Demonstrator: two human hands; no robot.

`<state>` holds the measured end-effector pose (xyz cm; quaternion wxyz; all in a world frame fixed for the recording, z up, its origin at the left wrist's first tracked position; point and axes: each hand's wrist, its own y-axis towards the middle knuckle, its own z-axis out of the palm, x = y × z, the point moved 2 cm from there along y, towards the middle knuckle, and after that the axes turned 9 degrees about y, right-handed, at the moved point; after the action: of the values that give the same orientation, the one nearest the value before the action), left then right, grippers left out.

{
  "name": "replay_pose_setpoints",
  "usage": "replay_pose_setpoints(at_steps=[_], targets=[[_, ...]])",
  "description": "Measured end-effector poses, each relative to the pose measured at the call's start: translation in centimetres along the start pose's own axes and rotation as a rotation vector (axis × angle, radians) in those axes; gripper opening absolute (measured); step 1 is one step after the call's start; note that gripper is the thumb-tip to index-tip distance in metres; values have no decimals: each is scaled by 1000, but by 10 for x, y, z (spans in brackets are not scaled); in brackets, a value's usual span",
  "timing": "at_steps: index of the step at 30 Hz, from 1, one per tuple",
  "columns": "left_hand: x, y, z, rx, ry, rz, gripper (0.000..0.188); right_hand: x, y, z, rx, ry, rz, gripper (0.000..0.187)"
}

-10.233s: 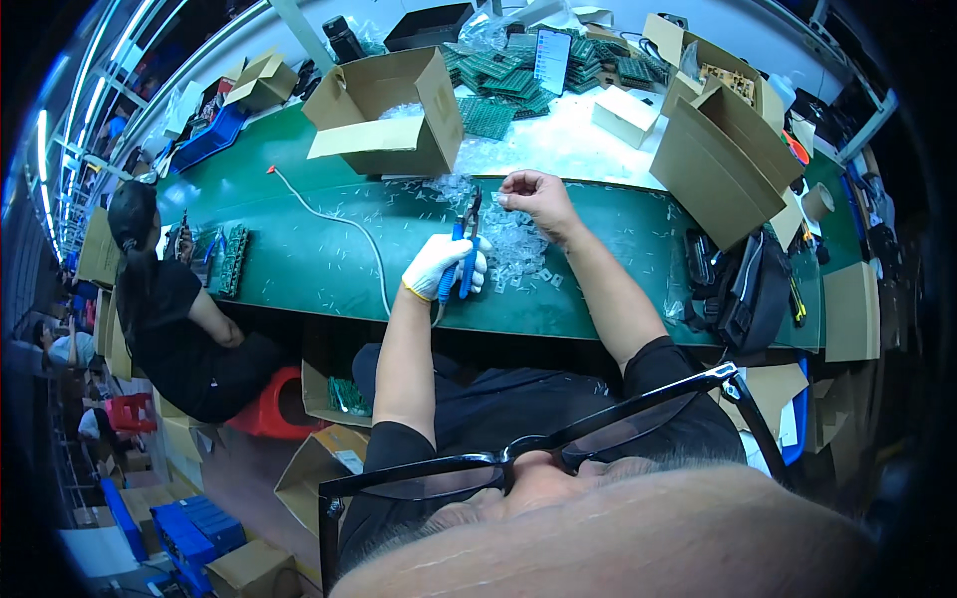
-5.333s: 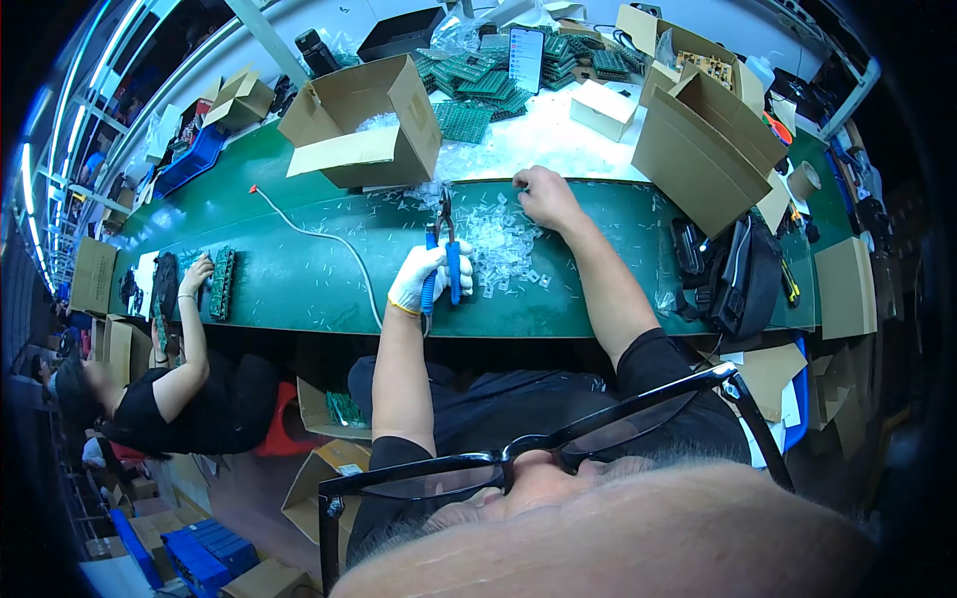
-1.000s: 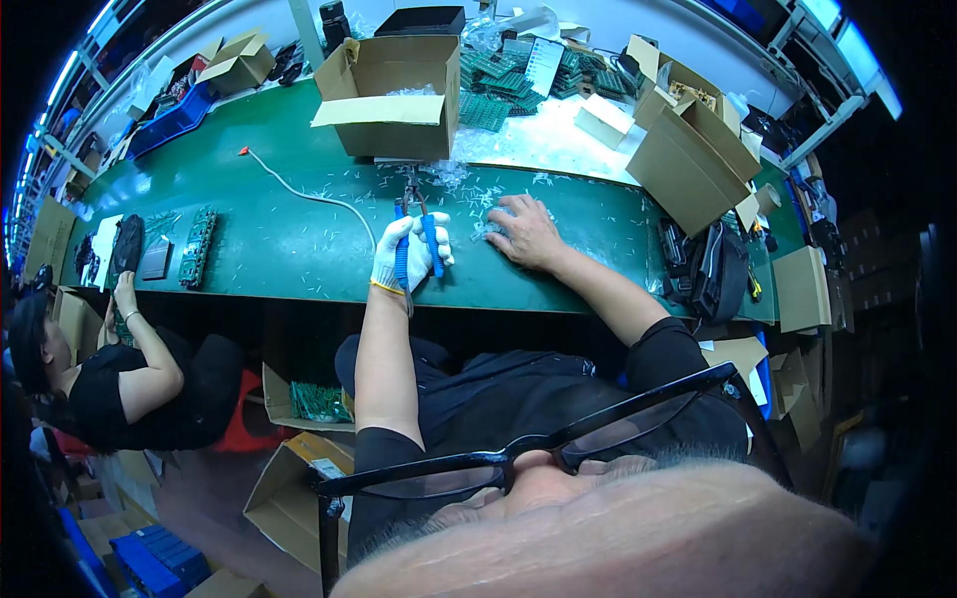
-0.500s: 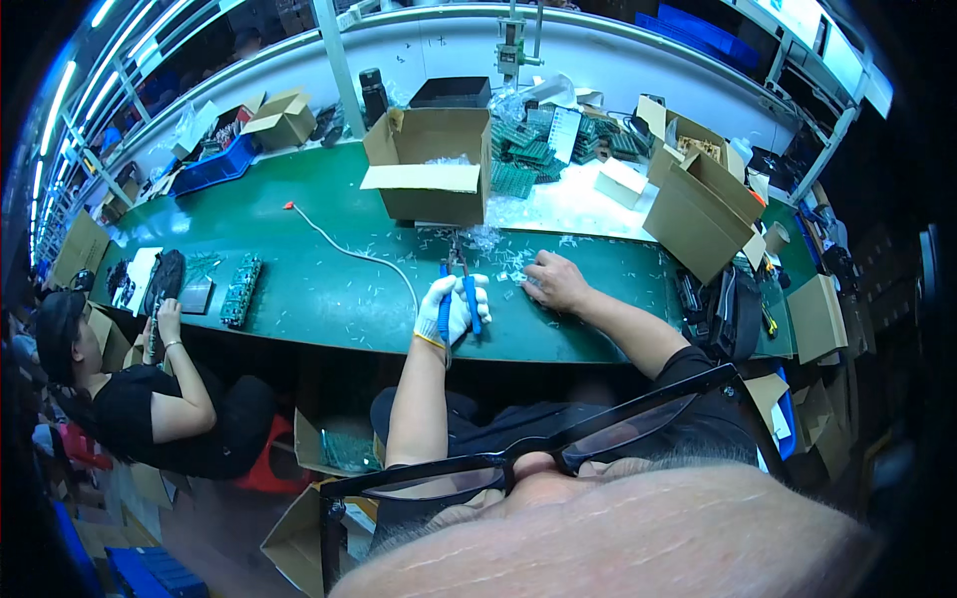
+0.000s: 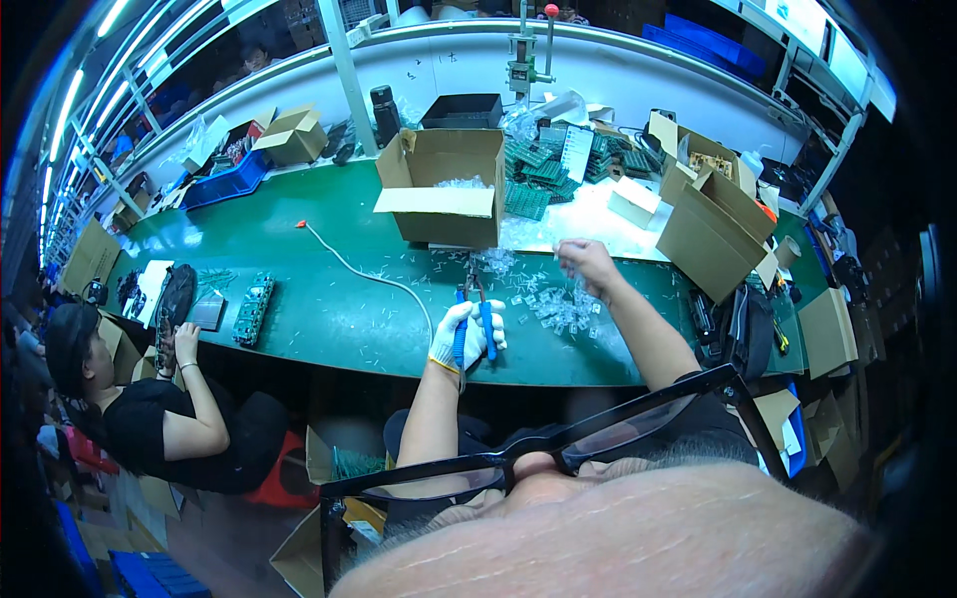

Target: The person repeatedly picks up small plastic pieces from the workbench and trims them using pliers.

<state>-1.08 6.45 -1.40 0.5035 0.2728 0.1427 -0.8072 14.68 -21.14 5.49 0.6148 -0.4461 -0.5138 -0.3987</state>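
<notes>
My left hand (image 5: 467, 334), in a white glove, is shut on blue-handled pliers (image 5: 477, 317) whose jaws point away from me over the green bench (image 5: 329, 299). My right hand (image 5: 590, 264) is bare and raised above a scatter of small clear plastic bags (image 5: 558, 307); its fingers pinch something small and pale that I cannot make out. The two hands are about a hand's width apart.
An open cardboard box (image 5: 446, 189) stands behind the pliers, a larger one (image 5: 710, 231) at the right. Green circuit boards (image 5: 543, 169) are piled at the back. A white cable (image 5: 364, 272) crosses the bench. A person in black (image 5: 169, 419) sits at the left.
My right hand has lifted off the bags and moved up toward the back. My view has tilted up, showing more of the back wall. My left hand still grips the pliers.
</notes>
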Motion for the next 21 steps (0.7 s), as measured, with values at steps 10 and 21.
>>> replay_pose_setpoints(at_steps=[10, 21], targets=[[0, -4, -5, -37, -57, -27, 75, 213, 99, 142, 170, -635, -810, 58], [0, -3, 4, -50, -53, -45, 77, 176, 153, 229, 353, -1512, -627, 69]])
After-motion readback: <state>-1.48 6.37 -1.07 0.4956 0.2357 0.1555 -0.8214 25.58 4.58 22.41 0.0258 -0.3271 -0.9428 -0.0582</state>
